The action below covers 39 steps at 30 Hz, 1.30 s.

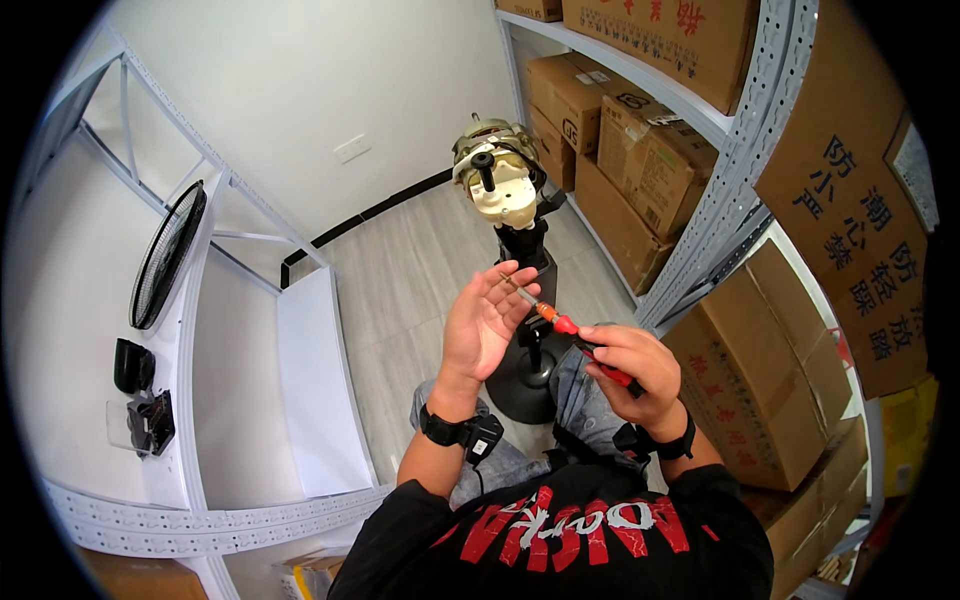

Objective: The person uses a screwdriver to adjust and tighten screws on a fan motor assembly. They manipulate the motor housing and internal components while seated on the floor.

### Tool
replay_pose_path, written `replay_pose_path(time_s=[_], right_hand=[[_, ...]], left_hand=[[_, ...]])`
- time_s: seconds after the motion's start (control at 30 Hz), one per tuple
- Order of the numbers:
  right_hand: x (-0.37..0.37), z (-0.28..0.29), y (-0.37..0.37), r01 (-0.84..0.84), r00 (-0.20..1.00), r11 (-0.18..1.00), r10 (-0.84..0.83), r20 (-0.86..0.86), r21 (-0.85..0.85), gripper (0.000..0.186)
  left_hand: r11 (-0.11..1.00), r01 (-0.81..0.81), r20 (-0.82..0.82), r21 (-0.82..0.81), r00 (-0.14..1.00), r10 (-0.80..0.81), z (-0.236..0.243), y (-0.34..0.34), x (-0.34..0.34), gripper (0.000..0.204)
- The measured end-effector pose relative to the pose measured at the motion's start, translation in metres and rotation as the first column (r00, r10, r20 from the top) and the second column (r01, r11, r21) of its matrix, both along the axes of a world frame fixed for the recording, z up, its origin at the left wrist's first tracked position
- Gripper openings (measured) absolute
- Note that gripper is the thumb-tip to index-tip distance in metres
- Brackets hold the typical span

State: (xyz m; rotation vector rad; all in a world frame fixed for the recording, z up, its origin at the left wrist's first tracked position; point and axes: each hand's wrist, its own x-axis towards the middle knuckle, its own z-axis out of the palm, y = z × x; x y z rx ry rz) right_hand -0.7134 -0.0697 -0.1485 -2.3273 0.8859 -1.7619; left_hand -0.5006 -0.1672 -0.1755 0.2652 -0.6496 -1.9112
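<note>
Grey wood-grained flooring [400, 265] is extending to a smooth white wall [300, 80] at the far side, where a black skirting strip [405, 195] is marking the joint. Above this floor, the right hand [638, 368] is gripping a screwdriver [566, 326] by its red-and-black handle. The tool is pointing far and left, its orange collar and slim metal shaft leading to the left hand [478, 330]. That hand is turning its palm up, fingers loosely curled and set apart beside the shaft's tip; whether they are touching it cannot be told. Black straps [440, 428] are circling both wrists, and the left one is carrying a small rectangular module [484, 438] with white print too small to read.

Far of the hands, a black column [522, 245] is rising from a round dark base [510, 392]. It is supporting a motor head [505, 195] of cream moulded plastic and metal, from which a black cylindrical knob [483, 165] is projecting.

At left, a white metal rack [325, 390] is holding a round black wire grille [167, 255] and, nearer, a glossy dark part [133, 365]. At right, a perforated grey rack [745, 145] is holding brown cardboard boxes [655, 155]. Nearer, a large carton [770, 350] is bearing red characters, and a cardboard sheet [812, 180] is showing bold dark ones. Large red and white lettering is covering the black shirt [590, 545].
</note>
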Motion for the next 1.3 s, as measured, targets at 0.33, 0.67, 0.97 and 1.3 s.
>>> replay_pose_path(time_s=[0.33, 0.67, 0.97, 1.3], right_hand=[[-0.007, 0.027, -0.009, 0.129, 0.985, 0.986, -0.116, 0.127, -0.105, 0.035], [0.01, 0.064, -0.044, 0.151, 0.982, 0.97, -0.126, 0.138, -0.189, 0.03], [0.016, 0.067, -0.05, 0.169, 0.981, 0.972, -0.149, 0.127, -0.163, 0.028], [0.018, 0.069, -0.053, 0.168, 0.984, 0.968, -0.152, 0.093, -0.188, 0.028]], left_hand=[[0.856, -0.429, 0.304, -0.287, 0.807, 0.507, -0.013, -0.038, 0.016, 0.03], [0.579, -0.3, 0.319, -0.758, 0.604, 0.73, 0.022, -0.087, 0.026, 0.049], [0.735, -0.229, 0.377, -0.639, 0.739, 0.558, 0.016, -0.083, 0.007, 0.092], [0.746, -0.229, 0.426, -0.625, 0.701, 0.572, 0.009, -0.088, -0.002, 0.072]])
